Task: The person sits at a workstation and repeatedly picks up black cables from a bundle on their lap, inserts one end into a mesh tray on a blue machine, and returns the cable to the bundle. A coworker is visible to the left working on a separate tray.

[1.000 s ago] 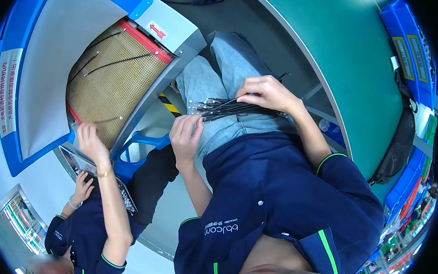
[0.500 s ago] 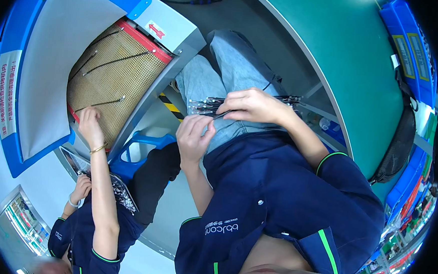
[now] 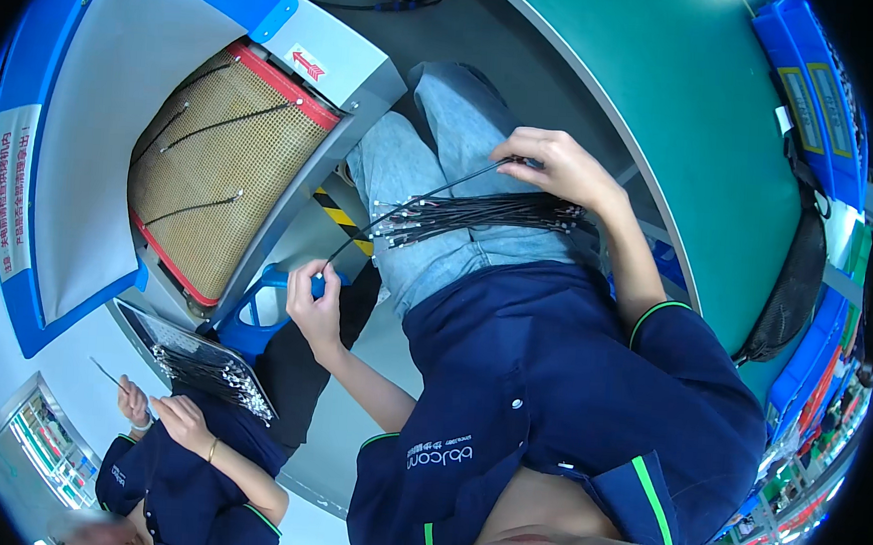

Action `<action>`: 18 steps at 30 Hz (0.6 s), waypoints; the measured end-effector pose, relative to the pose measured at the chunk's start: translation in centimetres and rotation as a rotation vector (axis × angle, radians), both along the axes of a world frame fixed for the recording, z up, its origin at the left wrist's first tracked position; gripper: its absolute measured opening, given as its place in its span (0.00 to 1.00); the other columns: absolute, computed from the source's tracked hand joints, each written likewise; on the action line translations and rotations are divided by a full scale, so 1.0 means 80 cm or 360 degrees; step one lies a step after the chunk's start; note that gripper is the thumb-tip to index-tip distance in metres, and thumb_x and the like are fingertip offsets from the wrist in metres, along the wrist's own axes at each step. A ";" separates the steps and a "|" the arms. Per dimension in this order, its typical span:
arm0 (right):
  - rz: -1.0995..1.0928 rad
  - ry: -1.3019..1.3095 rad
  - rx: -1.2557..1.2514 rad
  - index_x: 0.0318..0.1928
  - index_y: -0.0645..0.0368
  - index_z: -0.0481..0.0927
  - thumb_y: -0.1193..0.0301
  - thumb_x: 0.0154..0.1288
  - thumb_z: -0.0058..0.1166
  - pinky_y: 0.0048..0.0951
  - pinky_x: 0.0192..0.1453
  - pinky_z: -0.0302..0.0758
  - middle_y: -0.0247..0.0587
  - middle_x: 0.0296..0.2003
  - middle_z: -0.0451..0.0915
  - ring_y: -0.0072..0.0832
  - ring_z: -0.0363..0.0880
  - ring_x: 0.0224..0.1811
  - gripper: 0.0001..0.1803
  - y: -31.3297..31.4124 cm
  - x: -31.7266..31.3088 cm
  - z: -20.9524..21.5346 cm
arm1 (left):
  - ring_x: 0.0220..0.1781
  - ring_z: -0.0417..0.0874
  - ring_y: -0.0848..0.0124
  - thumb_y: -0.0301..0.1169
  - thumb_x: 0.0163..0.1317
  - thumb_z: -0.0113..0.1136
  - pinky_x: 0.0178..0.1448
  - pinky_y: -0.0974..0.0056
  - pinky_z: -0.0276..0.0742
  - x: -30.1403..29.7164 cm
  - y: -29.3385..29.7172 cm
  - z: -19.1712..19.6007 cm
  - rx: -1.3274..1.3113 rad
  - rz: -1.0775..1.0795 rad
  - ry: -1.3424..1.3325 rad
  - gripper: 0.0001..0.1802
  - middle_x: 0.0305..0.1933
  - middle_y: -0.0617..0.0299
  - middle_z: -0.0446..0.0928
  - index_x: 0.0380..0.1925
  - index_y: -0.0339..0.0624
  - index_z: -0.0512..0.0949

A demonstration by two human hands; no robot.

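**While teasing one cable out of a lap bundle, pin the rest down**

Looking down at the lap: got the left hand [image 3: 317, 300] pinched shut on one end of a single black cable [image 3: 440, 188], low beside the left knee and just above a blue plastic seat [image 3: 254, 313]. Got the right hand [image 3: 563, 170] curled around the far end of that same cable, with the heel of the palm resting on the bundle of black cables [image 3: 505, 213] lying across the jeans [image 3: 434, 143]. Strung in a shallow arc between the two hands, clear of the bundle for most of the run.

Tips, for what it's worth:

- Draw along the line of the bundle, not across it, to avoid snagging the neighbouring metal tips [image 3: 394, 232].
- Press down with the right palm while pulling. Looks like a sloped thigh, so probably easy to lose the whole pile off the edge.
- Grip near the end rather than mid-strand, to dodge kinks.
- Go for light, even tension. No yanking.

Also in view: a mesh conveyor belt [image 3: 250, 211] off to the left, carrying three cables laid well apart. Lower left, a co-worker's tray of cables [image 3: 201, 363] and a co-worker's hand [image 3: 134, 402] lifting a single strand. Best to stay out of that space.
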State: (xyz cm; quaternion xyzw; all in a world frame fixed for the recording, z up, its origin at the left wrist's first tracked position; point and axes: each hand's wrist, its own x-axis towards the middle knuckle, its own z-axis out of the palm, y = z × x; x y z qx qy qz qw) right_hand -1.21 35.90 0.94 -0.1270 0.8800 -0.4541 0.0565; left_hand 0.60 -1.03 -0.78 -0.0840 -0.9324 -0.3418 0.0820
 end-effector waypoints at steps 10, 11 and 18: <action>-0.0060 0.0102 -0.0176 0.37 0.60 0.81 0.69 0.61 0.59 0.33 0.38 0.77 0.40 0.32 0.80 0.35 0.81 0.33 0.08 -0.001 0.004 -0.004 | 0.32 0.78 0.63 0.18 0.50 0.63 0.38 0.63 0.73 -0.002 -0.019 -0.006 -0.0015 0.0021 0.0064 0.06 0.30 0.58 0.78 0.29 0.35 0.77; -0.0046 0.0116 -0.0183 0.36 0.60 0.81 0.69 0.61 0.59 0.33 0.38 0.77 0.40 0.32 0.80 0.35 0.80 0.33 0.08 -0.001 0.004 -0.005 | 0.31 0.78 0.63 0.18 0.50 0.63 0.38 0.62 0.73 -0.001 -0.020 -0.005 -0.0010 0.0020 0.0055 0.06 0.30 0.58 0.78 0.29 0.35 0.77; 0.0056 0.0398 -0.0025 0.37 0.62 0.81 0.73 0.57 0.60 0.31 0.36 0.77 0.40 0.32 0.81 0.34 0.81 0.34 0.08 0.000 0.002 -0.006 | 0.31 0.77 0.65 0.18 0.51 0.62 0.38 0.63 0.73 0.000 -0.021 -0.002 0.0046 0.0030 -0.0071 0.05 0.29 0.58 0.78 0.29 0.35 0.77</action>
